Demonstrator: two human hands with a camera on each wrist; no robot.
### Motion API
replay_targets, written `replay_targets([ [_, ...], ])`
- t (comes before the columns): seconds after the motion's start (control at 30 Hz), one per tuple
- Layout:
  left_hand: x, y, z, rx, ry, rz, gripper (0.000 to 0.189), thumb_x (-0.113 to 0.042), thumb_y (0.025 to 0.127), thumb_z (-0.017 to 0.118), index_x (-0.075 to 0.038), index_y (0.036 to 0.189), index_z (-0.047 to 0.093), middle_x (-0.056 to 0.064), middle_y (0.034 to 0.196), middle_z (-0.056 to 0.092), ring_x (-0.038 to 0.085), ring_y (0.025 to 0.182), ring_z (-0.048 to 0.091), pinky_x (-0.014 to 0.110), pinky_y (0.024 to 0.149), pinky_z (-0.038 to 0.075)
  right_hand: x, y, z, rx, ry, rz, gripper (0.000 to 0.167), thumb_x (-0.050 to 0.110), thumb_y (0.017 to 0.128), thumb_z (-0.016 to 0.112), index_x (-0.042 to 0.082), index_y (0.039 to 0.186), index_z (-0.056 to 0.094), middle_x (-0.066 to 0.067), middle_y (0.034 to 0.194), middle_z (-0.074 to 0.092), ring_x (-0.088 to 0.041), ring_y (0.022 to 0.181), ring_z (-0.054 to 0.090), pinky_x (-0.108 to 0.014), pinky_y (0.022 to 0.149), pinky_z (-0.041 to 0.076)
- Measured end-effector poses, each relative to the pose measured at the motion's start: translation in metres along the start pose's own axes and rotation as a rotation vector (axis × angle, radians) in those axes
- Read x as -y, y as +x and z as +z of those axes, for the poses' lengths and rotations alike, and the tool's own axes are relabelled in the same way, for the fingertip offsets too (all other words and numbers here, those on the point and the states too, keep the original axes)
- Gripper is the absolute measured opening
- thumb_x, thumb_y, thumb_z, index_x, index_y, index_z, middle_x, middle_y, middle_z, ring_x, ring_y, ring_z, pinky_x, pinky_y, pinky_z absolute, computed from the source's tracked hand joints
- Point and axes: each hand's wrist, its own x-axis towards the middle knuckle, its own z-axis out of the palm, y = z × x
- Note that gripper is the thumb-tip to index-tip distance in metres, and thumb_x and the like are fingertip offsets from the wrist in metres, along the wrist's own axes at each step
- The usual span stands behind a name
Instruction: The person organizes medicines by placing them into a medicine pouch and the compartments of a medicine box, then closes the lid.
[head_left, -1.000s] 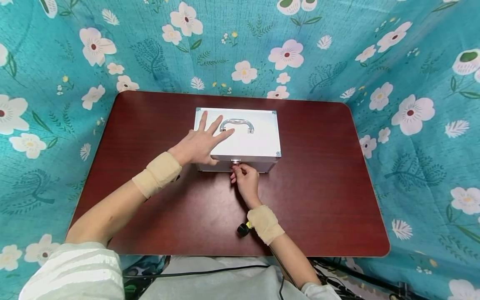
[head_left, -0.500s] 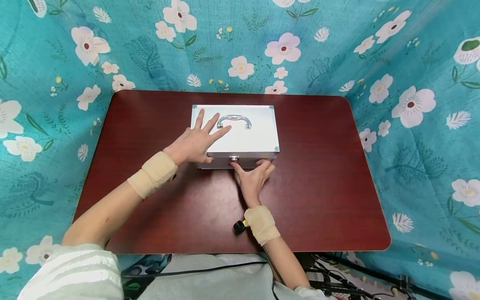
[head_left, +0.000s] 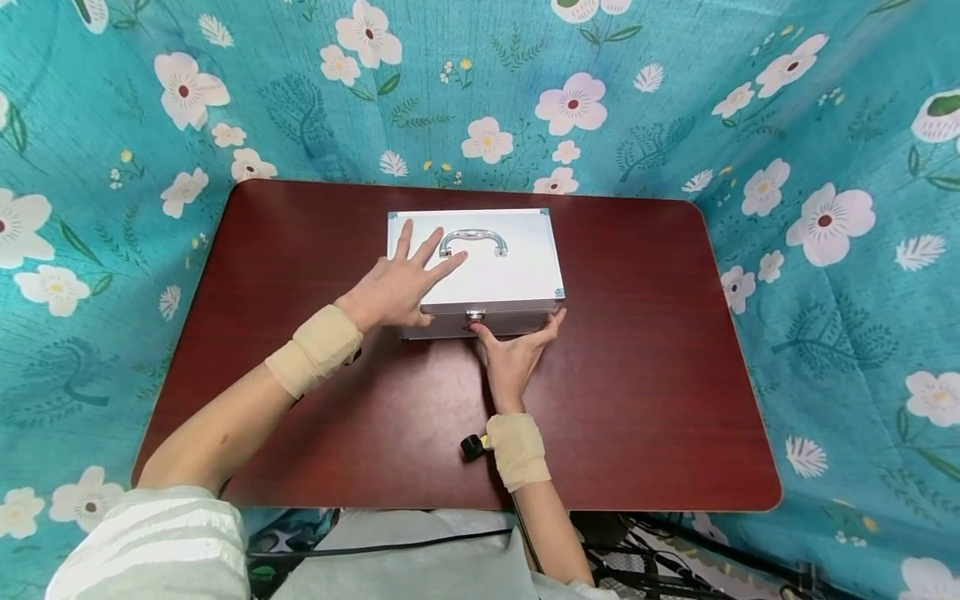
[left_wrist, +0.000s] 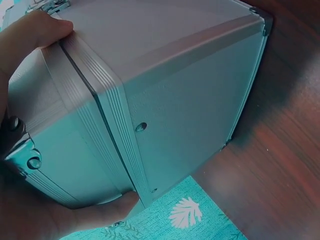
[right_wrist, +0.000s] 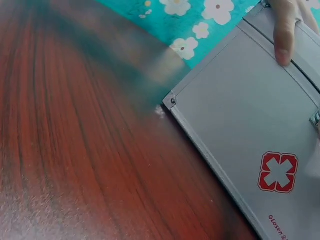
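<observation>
A silvery-white first-aid box point(head_left: 517, 275) stands on the table, lid down, with a metal handle point(head_left: 474, 237) on top. My left hand point(head_left: 393, 289) lies spread across the lid's left part, its thumb point(right_wrist: 283, 50) over the front edge. In the left wrist view, another finger point(left_wrist: 112, 206) reaches down the side to the thin dark seam. My right hand point(head_left: 512, 358) is at the front, thumb tip at the latch point(head_left: 475, 317) and fingers stretched to the right front corner. The right wrist view shows a red cross emblem point(right_wrist: 278, 172) on the front.
The dark red table point(head_left: 637, 375) reaches out on all sides of the box. A floral teal curtain point(head_left: 315, 92) hangs behind and beside it. Beige wraps cover both wrists; a small black wrist camera point(head_left: 472, 447) sits by the right one. Black cables point(head_left: 720, 550) run below the table's front edge.
My right hand has gone from curled fingers at the latch to spread ones, which have moved right to the box's corner; its thumb stays at the latch. The left hand keeps its place.
</observation>
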Motion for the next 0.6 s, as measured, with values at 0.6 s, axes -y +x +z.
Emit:
replay_targets([
  [0.6,0.0052,0.0001,0.005,-0.034,-0.019,0.004,0.112,-0.047,0.074,0.084,-0.032,0.161,0.014,0.017,0.168,0.004,0.061,0.147,-0.001,0.06,0.075,0.06,-0.0066,0.0025,0.0109,-0.042,-0.043,0.07,0.145,0.05,0.052,0.094,0.005,0.16,0.008,-0.017,0.165,0.019,-0.025,0.154,0.02,-0.042,0.126,0.023],
])
